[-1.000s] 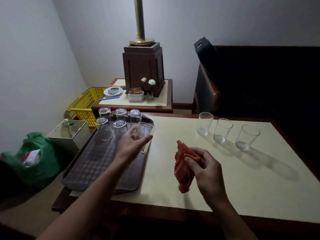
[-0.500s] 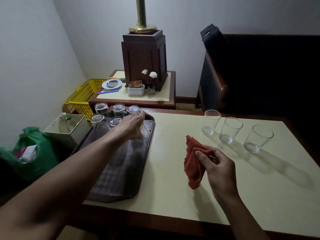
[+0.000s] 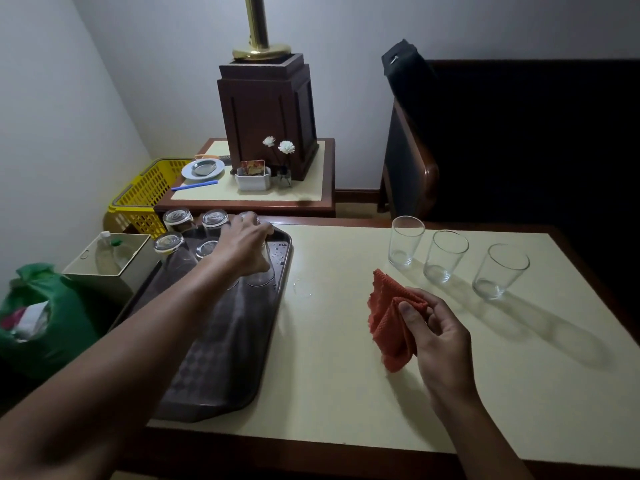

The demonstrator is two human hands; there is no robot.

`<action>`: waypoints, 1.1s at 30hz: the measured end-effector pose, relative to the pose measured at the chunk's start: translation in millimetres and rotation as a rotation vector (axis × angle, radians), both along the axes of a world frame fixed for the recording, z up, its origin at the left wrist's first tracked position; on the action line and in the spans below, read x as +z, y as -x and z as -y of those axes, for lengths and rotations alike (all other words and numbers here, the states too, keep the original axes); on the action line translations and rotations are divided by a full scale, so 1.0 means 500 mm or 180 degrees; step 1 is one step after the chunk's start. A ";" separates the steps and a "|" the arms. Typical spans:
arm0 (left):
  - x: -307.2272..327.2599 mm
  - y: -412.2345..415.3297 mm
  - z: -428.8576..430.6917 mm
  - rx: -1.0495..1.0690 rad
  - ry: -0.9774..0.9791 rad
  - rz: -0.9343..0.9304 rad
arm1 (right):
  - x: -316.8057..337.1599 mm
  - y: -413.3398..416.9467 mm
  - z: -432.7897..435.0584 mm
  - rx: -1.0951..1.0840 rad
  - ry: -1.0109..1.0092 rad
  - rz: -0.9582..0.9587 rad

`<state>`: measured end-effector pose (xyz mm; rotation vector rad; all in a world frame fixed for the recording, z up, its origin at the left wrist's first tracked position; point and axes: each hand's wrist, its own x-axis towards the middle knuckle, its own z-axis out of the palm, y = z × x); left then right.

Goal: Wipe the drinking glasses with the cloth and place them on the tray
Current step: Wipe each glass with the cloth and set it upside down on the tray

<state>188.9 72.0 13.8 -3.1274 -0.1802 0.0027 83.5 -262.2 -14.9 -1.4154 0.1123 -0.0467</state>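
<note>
Your left hand [image 3: 247,249] grips an inverted glass [image 3: 260,277] low over the tray [image 3: 221,358], just this side of several finished glasses [image 3: 214,219]. Your right hand [image 3: 441,337] pinches the cloth [image 3: 389,320]. Beyond it, three upright glasses [image 3: 445,256] wait on the counter [image 3: 329,358]. I judge those unwiped, so you are roughly two-thirds done.

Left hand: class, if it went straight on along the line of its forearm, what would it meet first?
The left hand grips an upturned glass on the tray. Going on, it would probably meet the tray's far rim first, perhaps brushing the back-row glass just beyond; depth is unclear.
</note>
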 end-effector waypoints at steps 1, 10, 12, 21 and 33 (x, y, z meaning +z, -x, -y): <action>0.008 0.001 0.014 -0.0038 -0.0195 0.0122 | 0.000 -0.001 0.006 -0.0014 -0.0018 -0.0010; -0.007 -0.069 0.281 -0.0513 0.1609 0.0335 | -0.021 -0.018 0.091 -0.0394 -0.0156 -0.0162; -0.036 -0.094 0.344 -0.0325 0.2262 0.0242 | -0.023 -0.016 0.120 -0.0419 -0.0165 -0.0208; -0.138 -0.186 0.480 0.0210 0.3587 0.0380 | -0.050 -0.004 0.240 -0.0591 -0.0203 -0.0453; -0.022 0.066 0.469 -0.0142 0.5206 -0.0259 | 0.020 0.015 0.175 -0.0348 0.0041 0.0115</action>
